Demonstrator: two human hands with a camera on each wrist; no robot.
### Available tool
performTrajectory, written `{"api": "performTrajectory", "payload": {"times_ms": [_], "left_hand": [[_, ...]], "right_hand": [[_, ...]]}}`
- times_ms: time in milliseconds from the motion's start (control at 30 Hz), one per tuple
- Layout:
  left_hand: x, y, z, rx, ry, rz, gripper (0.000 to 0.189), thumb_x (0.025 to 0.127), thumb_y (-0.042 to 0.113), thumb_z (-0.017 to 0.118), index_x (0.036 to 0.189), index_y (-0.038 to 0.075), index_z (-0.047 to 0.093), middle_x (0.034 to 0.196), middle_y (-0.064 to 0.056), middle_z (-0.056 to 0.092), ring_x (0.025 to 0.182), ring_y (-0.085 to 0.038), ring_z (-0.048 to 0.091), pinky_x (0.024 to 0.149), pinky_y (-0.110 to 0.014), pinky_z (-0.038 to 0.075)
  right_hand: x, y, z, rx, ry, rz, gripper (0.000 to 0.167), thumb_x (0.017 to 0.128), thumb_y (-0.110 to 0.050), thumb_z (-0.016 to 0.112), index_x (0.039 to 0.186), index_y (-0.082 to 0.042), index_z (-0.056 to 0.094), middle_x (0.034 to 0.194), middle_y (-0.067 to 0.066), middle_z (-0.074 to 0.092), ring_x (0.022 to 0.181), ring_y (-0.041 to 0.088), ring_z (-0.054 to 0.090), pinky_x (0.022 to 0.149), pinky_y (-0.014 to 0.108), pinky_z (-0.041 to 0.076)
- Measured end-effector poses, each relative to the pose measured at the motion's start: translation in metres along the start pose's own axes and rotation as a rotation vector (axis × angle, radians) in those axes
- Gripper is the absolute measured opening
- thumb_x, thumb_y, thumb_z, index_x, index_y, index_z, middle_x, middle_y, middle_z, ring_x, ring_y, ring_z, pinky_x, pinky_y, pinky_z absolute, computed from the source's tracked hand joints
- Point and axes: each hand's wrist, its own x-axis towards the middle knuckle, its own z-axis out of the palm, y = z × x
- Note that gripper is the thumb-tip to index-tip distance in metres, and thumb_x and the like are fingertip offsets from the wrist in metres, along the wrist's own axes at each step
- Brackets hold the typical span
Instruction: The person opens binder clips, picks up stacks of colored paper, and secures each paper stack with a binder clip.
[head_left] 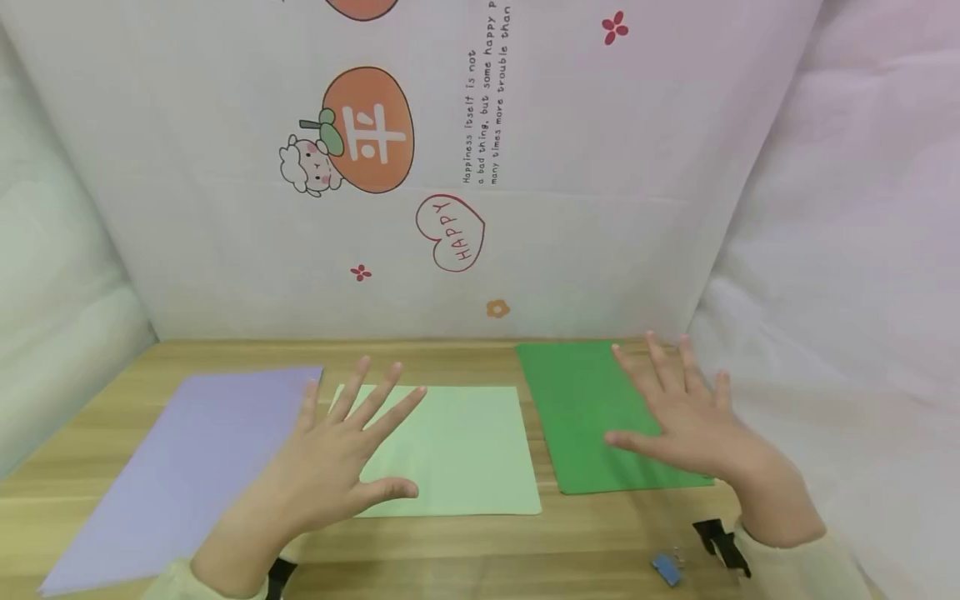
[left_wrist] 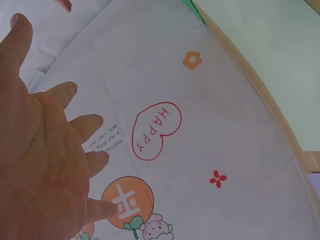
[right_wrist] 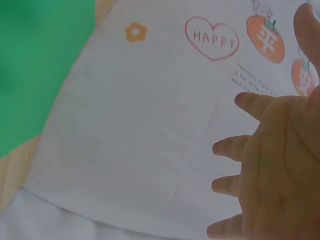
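Note:
Fingers spread wide, my left hand (head_left: 322, 471) hovers above the table between a purple sheet (head_left: 187, 450) and a pale green sheet (head_left: 457, 450), holding nothing. My right hand (head_left: 693, 425) is likewise spread, over the right part of a dark green sheet (head_left: 585, 417). In the left wrist view the left palm (left_wrist: 45, 165) shows bare, and in the right wrist view the right palm (right_wrist: 280, 165) does too. Part of the pale green sheet is hidden behind the left hand.
A small blue binder clip (head_left: 666, 569) lies near the front edge, below the right wrist. The wooden table (head_left: 450, 558) meets a white printed cloth (head_left: 600, 208) at the back. White cloth (head_left: 847, 333) also hangs along the right side.

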Motion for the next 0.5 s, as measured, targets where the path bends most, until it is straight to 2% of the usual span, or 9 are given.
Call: {"api": "performTrajectory", "payload": {"times_ms": [100,200,500], "left_hand": [[0.002,0.004,0.003,-0.018,0.008,0.017,0.092,0.082,0.083,0.043,0.158,0.042,0.011,0.169,0.007,0.002,0.156,-0.029,-0.008,0.117,-0.071,0.0],[0.007,0.008,0.005,-0.014,0.024,0.031,0.092,0.082,0.084,0.042,0.158,0.042,0.01,0.169,0.007,0.004,0.156,-0.029,-0.006,0.116,-0.072,0.001],[0.027,0.023,0.013,-0.065,0.033,0.116,0.091,0.085,0.081,0.041,0.159,0.036,0.016,0.168,0.004,0.012,0.156,-0.032,0.002,0.114,-0.074,0.015]], "right_hand": [[-0.002,0.009,-0.005,0.057,-0.013,0.023,0.104,0.089,-0.064,0.061,0.159,-0.034,-0.01,0.162,0.012,-0.029,0.141,0.044,-0.04,0.093,0.087,-0.017],[-0.004,0.019,-0.01,0.068,-0.013,0.05,0.103,0.091,-0.061,0.06,0.159,-0.032,-0.011,0.162,0.015,-0.029,0.14,0.046,-0.039,0.092,0.088,-0.016],[-0.013,0.047,-0.024,0.104,0.0,0.125,0.098,0.096,-0.057,0.055,0.159,-0.025,-0.012,0.161,0.021,-0.026,0.139,0.055,-0.034,0.091,0.089,-0.012]]}}
